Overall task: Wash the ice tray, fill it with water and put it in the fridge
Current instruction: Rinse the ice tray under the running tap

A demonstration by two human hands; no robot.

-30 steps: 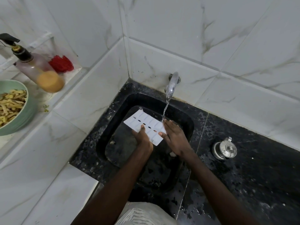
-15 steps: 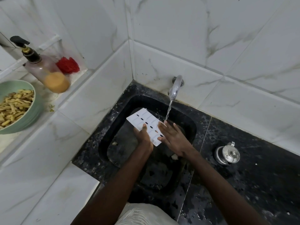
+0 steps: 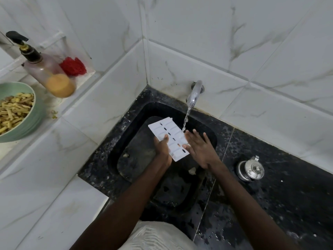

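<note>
As tap (image 3: 195,92) runs, tray (image 3: 173,128) prob. wet.

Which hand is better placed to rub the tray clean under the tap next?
Right, likely: the right hand lies open beside the ice tray, under the water stream, while the left hand grips it.

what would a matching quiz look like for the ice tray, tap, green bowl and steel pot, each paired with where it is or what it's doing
Things
1. ice tray
2. tap
3. green bowl
4. steel pot

Place or state
A. stands on the black counter, right of the sink
B. running, with water falling from it
C. gripped by the left hand over the sink
D. sits on the white ledge, full of yellow food strips

Pairs: 1-C, 2-B, 3-D, 4-A
</note>
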